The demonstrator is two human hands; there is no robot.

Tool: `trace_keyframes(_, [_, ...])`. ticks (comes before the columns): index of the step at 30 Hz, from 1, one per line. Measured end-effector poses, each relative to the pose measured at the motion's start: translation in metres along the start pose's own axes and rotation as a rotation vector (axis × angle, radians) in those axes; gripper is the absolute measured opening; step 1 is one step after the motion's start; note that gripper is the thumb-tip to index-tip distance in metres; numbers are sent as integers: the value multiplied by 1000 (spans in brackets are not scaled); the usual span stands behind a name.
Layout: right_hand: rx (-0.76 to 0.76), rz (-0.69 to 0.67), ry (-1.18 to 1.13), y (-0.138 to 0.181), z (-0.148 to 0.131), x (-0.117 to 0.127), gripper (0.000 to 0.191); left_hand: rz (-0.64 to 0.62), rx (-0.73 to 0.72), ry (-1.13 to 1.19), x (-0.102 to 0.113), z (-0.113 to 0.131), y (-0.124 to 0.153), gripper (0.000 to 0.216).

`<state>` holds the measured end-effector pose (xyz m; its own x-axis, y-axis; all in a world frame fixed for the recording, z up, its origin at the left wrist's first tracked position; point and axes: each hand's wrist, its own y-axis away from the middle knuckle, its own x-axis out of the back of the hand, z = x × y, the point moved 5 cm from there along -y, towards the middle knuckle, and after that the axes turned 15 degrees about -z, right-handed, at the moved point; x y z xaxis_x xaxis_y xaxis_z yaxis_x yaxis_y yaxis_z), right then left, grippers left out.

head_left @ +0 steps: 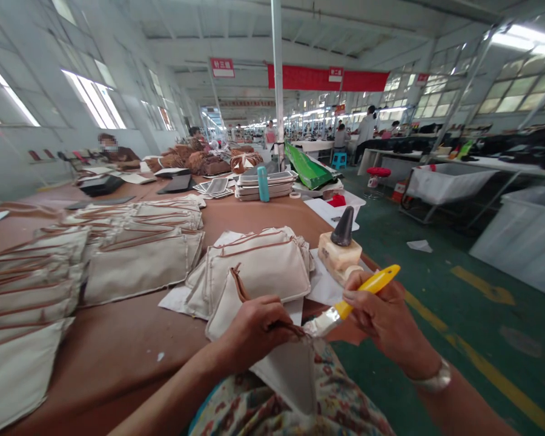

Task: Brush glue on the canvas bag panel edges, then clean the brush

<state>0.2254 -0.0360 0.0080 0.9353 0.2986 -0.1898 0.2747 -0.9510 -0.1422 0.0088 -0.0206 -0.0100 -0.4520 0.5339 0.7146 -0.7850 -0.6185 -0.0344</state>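
Left hand [257, 330] at six o'clock pinches a cream fabric pouch [293, 375], best kept taut; right hand [388, 318], four o'clock, grips a yellow-handled paintbrush [367, 290].

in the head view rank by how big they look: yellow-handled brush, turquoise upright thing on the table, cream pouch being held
1. Cream pouch, partly hidden by the left hand
2. Yellow-handled brush
3. Turquoise upright thing, farther from the camera

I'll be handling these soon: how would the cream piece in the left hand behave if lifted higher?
The cream piece is likely floppy, as its brown edge curves by the left hand, and probably light, looking thin.
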Motion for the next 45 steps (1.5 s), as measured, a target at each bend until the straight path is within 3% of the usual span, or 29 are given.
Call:
trace_keyframes(5, [72, 123, 89, 0, -6, 7, 19, 2, 26, -10, 2, 1, 2, 18])
trace_keyframes(10, [-35, -39, 88, -4, 3, -8, 19, -79, 35, 64, -3, 2, 3, 19])
trace_keyframes(16, [92, 215, 5, 15, -11, 15, 16, -80, 128, 42, -3, -9, -1, 20])
trace_keyframes(21, [134, 230, 46, 20, -2, 10, 16, -145, 159, 84, -4, -18, -7, 22])
trace_keyframes(26, [211, 334, 62, 20, -1, 13, 16, -212, 118, 123, -3, -17, -6, 31])
trace_keyframes(30, [171, 259, 1, 22, 4, 3, 16, -192, 132, 136, 1, -13, -5, 36])
trace_keyframes(34, [61, 150, 121, 19, 17, -7, 18, -223, 94, 182, 0, -4, -6, 38])
trace_keyframes(40, [120, 262, 325, 18, 9, 0, 20, -226, 88, 240, -3, -2, -3, 40])
trace_keyframes(45, [121, 177, 421, 21, 2, -17, 17, -238, 80, 227, -5, -2, -2, 39])
